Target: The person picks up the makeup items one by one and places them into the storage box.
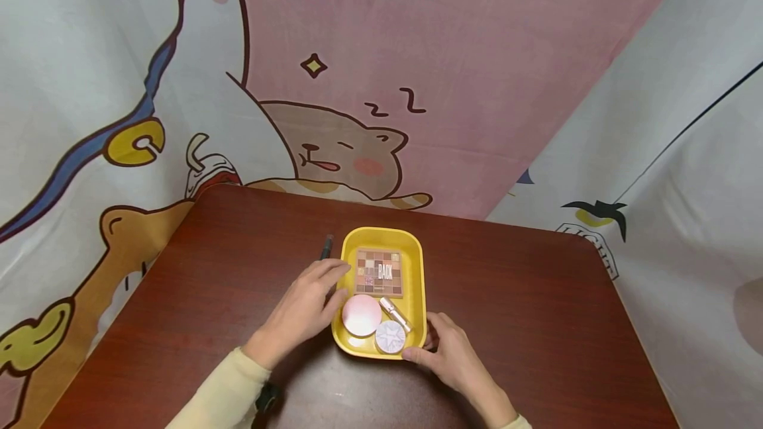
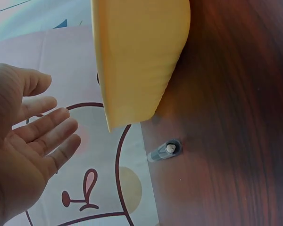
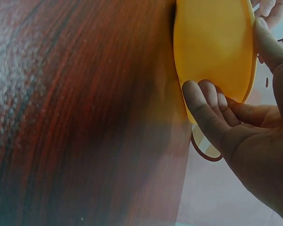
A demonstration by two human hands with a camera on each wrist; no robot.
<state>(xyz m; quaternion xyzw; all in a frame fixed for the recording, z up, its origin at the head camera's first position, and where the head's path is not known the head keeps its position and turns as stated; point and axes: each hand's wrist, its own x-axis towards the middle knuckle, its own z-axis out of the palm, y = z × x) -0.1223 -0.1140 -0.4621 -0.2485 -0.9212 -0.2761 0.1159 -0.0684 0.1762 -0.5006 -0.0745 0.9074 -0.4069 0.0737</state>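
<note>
A yellow tray lies on the table. It holds an eyeshadow palette lettered "BACK", a round pink compact, a slim lipstick tube and a small round case with a star pattern. My left hand hovers by the tray's left rim with loosely bent fingers; the left wrist view shows it apart from the tray's wall, holding nothing. At the near right corner my right hand grips the tray, thumb at the rim and fingers against the outer side.
A dark pen-like stick lies on the table left of the tray, partly behind my left hand. The brown wooden table ends at a cartoon-printed curtain at the back and sides.
</note>
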